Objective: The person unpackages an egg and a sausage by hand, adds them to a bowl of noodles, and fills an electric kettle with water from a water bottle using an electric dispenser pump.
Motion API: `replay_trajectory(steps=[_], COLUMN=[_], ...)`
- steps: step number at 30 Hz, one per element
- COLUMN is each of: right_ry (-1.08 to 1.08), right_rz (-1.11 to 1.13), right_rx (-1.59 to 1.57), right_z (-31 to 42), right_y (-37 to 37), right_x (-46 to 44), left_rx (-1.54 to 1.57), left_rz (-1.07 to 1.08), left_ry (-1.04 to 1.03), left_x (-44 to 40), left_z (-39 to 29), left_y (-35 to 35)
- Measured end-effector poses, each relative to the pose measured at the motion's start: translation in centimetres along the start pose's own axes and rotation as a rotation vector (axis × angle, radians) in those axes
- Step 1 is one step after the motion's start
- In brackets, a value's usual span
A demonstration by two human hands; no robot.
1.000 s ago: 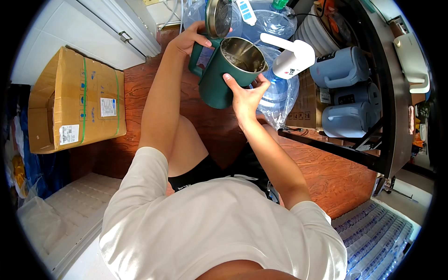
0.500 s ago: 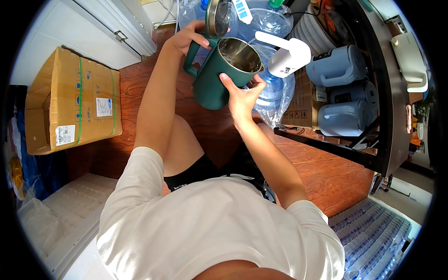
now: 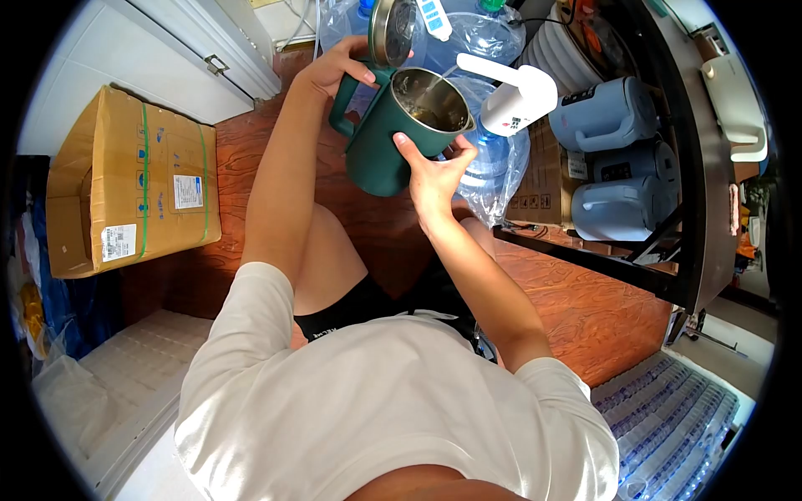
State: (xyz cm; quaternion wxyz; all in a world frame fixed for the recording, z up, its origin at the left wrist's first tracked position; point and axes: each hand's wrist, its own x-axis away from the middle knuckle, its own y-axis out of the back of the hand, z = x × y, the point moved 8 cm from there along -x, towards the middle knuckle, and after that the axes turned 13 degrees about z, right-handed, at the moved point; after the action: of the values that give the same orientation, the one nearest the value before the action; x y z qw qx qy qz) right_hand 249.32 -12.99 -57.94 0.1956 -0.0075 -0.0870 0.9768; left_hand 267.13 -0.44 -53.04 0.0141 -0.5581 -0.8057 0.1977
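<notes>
A green kettle [image 3: 380, 150] is held tilted, its mouth facing up and its steel inside showing. Its lid [image 3: 390, 33] stands open. My left hand [image 3: 336, 68] is closed at the top of the handle, by the lid's hinge, with some fingers hidden behind the lid. Against the kettle's front side my right hand [image 3: 439, 171] is closed, thumb on the wall and fingers around the spout side. A white water pump [image 3: 520, 100] sits on a large clear water bottle [image 3: 489, 163], its spout over the kettle's mouth. A thin stream of water runs inside.
To the left stands a cardboard box [image 3: 159, 184] with green straps. Several blue-grey kettles [image 3: 614, 209] rest on a dark rack [image 3: 693, 209] to the right. More large bottles [image 3: 472, 42] are behind the pump. Packs of bottled water [image 3: 668, 426] lie at lower right.
The water in the kettle looks a little more stirred up. Both hands and the kettle stay nearly in place; the view has shifted very slightly.
</notes>
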Motion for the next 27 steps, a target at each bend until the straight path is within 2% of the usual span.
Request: replay_trajectory(steps=[17, 24, 27], right_ry=[-0.004, 0.004, 0.096], right_rz=[0.006, 0.031, 0.024], right_rx=[-0.018, -0.004, 0.130], right_z=[1.3, 1.5, 1.0], right_y=[-0.1, -0.1, 0.4], right_x=[-0.2, -1.4, -2.7], left_rx=[0.003, -0.053, -0.047], left_rz=[0.032, -0.027, -0.069], left_ry=[-0.067, -0.090, -0.086], left_x=[-0.3, 0.4, 0.7], left_z=[0.2, -0.8, -1.3], left_y=[0.6, 1.1, 1.2])
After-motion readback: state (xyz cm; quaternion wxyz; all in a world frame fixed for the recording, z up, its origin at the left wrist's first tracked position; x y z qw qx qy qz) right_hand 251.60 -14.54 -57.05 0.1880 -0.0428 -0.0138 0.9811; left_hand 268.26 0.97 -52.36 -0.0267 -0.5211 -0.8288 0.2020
